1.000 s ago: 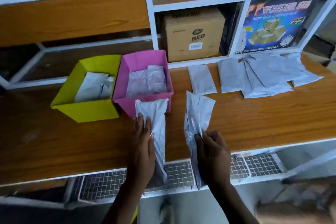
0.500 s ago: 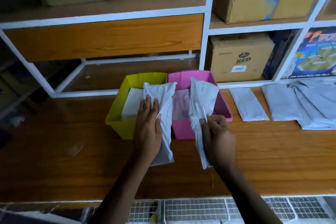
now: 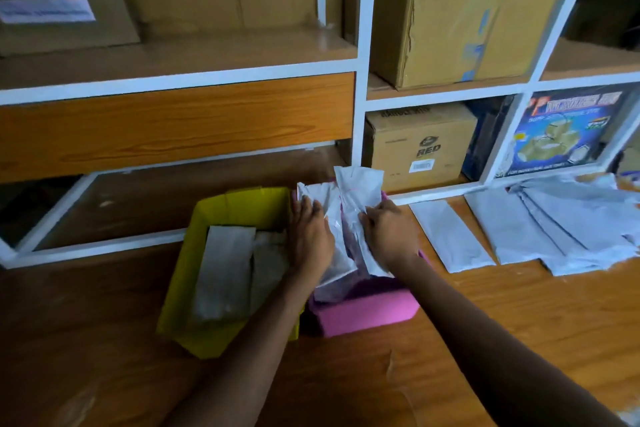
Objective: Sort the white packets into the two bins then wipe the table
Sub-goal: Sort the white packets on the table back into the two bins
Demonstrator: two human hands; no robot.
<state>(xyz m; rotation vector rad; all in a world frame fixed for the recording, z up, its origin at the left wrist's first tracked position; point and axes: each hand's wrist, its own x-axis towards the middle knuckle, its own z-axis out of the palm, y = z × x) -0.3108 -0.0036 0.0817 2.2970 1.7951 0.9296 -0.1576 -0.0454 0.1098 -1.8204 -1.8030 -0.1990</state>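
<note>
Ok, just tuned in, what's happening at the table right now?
A person is sorting white packets into two bins. The left hand and right hand each hold a packet over the pink bin, pushing them in. The yellow bin beside it already has packets inside. More packets lie on the table to the right, unsorted. No wiping cloth is in view.

2 bare forearms, left hand (image 3: pixel 311 239), right hand (image 3: pixel 389 236), no sleeves
</note>
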